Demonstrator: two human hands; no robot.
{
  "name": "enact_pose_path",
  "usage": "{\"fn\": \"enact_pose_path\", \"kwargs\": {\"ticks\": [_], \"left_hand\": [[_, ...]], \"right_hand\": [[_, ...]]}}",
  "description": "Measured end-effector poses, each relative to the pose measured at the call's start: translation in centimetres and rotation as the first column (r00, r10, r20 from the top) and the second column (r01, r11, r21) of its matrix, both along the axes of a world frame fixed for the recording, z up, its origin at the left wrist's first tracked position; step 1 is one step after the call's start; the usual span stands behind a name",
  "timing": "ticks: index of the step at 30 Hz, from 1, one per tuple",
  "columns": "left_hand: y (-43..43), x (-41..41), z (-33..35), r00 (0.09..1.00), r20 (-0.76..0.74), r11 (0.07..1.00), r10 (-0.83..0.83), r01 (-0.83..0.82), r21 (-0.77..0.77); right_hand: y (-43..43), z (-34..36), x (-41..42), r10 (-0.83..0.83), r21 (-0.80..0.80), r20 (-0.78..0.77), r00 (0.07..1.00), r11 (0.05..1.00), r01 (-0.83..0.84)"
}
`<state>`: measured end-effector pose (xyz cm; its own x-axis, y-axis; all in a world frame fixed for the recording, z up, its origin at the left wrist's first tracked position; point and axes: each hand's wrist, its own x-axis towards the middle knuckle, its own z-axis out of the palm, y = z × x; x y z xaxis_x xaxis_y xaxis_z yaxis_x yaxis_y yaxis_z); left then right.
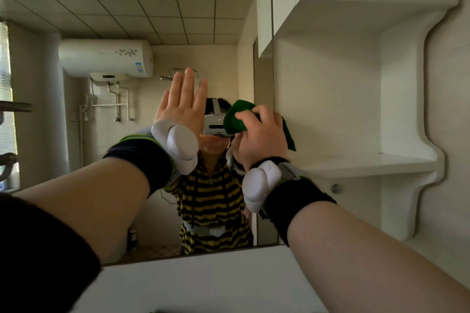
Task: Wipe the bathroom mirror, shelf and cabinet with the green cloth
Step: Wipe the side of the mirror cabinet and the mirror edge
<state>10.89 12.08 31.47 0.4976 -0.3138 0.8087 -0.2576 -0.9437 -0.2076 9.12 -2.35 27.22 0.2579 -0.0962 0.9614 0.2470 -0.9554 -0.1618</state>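
The wall mirror (127,160) fills the left and middle of the head view. My left hand (181,104) is raised flat in front of it, fingers spread, holding nothing. My right hand (259,137) grips a bunched green cloth (235,121) close to the mirror's right edge; whether the cloth touches the glass I cannot tell. White trackers sit on both wrists. To the right stands the white cabinet (330,96) with an open shelf (368,162) at about hand height.
A white ledge (203,282) runs below the mirror. An upper cabinet door (264,7) hangs above right, and a small round knob (336,188) sits under the shelf. The mirror reflects a person, a water heater and a tiled ceiling.
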Motion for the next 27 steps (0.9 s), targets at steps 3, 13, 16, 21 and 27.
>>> {"fn": "enact_pose_path", "kwargs": {"ticks": [3,13,16,21,27], "left_hand": [[0.1,0.4,0.0,1.000,0.023,1.000,0.003,-0.003,0.004],[0.4,1.3,-0.2,0.997,0.076,1.000,-0.019,0.018,0.016],[0.4,1.5,-0.4,0.995,0.095,0.999,-0.036,0.036,-0.002],[0.6,1.5,-1.8,0.982,0.164,0.994,-0.089,0.098,-0.049],[0.6,1.1,-3.9,0.979,0.170,0.992,-0.113,0.119,-0.030]], "right_hand": [[-0.5,1.9,0.2,-0.001,-0.017,0.004,1.000,1.000,0.001],[-0.3,2.8,1.1,0.011,0.081,0.151,0.988,0.996,-0.024],[-0.2,2.4,1.1,0.006,0.097,0.153,0.988,0.995,-0.021],[0.1,0.6,1.0,0.022,0.084,0.174,0.985,0.996,-0.037],[0.3,-0.6,0.7,-0.003,0.088,0.163,0.987,0.996,-0.011]]}}
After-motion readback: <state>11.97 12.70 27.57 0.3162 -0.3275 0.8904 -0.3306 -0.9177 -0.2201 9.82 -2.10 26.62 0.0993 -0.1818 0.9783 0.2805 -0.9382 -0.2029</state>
